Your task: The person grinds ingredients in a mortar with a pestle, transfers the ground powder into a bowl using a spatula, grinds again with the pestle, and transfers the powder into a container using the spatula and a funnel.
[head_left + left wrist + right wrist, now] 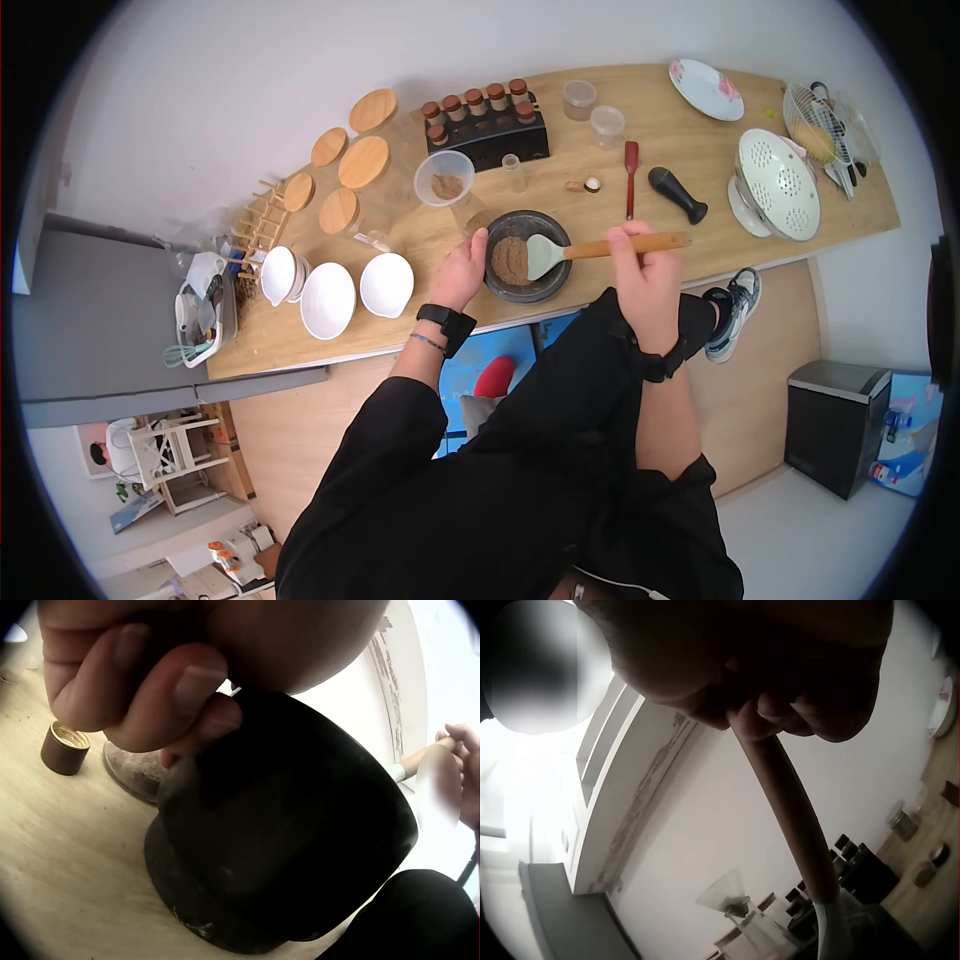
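The left hand point(458, 272) holds the rim of a dark mortar point(557, 284); its curled fingers point(191, 679) lie at the edge of the mortar point(285, 825) in the left wrist view. Brown powder point(509, 262) is inside. The right hand point(648, 290) grips the wooden handle point(590, 248) of a spatula, whose pale green blade point(543, 257) rests in the mortar beside the powder. From the right wrist, the right hand point(780, 660) is dark around the handle point(787, 802). Behind the left hand, a clear funnel point(445, 178) with brown powder stands in a glass container.
Three white bowls point(328, 302) and wooden-lidded jars point(363, 162) stand left. Behind are a black spice rack point(488, 135), a small glass jar point(514, 173) and clear tubs point(607, 126). On the right lie a red utensil point(631, 178), a black pestle point(678, 193) and a white colander point(778, 185).
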Motion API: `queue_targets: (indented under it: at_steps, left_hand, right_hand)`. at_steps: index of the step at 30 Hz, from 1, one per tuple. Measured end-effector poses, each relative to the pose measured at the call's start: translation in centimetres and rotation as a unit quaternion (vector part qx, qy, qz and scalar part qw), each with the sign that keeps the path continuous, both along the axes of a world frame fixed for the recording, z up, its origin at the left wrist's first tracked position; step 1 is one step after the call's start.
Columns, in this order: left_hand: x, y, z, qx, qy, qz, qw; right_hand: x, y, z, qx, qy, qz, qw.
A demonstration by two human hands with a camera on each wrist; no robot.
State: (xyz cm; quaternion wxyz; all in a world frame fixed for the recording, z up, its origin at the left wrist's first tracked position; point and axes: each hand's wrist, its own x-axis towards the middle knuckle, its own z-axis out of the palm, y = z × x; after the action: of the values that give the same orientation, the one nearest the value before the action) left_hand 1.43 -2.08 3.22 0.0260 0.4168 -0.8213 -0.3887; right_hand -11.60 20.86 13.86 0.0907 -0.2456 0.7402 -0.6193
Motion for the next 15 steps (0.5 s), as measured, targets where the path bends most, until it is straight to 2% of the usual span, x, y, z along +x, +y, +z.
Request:
queue_targets:
  at_steps: [1,3,10,15]
  left_hand:
    - [0.1,0.0,0.1,-0.013,0.003,-0.001,1.0]
    - [0.2,-0.2,-0.3,-0.012,0.007,-0.001,1.0]
    - [0.2,-0.2,-0.4,-0.006,0.036,-0.009,0.999]
    - [0.3,-0.6,-0.6,-0.013,0.017,-0.016,1.0]
  right_hand:
    - [-0.4,0.0,-0.5,0.0,0.001,0.003,1.0]
    - [-1.1,0.5,-1.5,-0.069,-0.143,-0.017,0.987]
    - [-3.4,2.3,-4.1,-0.117,-0.215,-0.061,0.968]
    - [-4.2,3.8,-4.0,-0.215,-0.224,-0.103,0.945]
